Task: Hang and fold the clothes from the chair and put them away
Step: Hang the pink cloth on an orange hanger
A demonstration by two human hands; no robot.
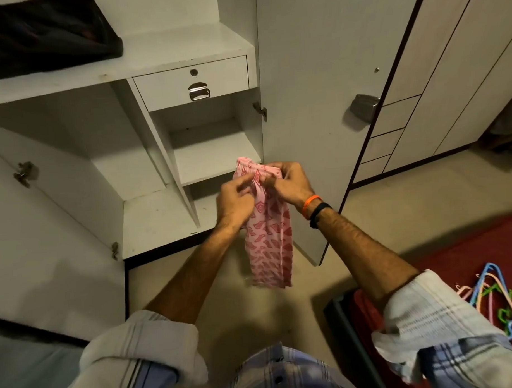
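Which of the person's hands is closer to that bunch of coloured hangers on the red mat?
Right. The right hand grips the pink cloth on the hangers' side; the left hand grips it farther away.

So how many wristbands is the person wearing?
2, both on the right wrist, side by side: an orange wristband nearer the hand, a black wristband behind it. The left wrist shows none.

Dark clothes (52, 32) on wardrobe shelf (186, 48)
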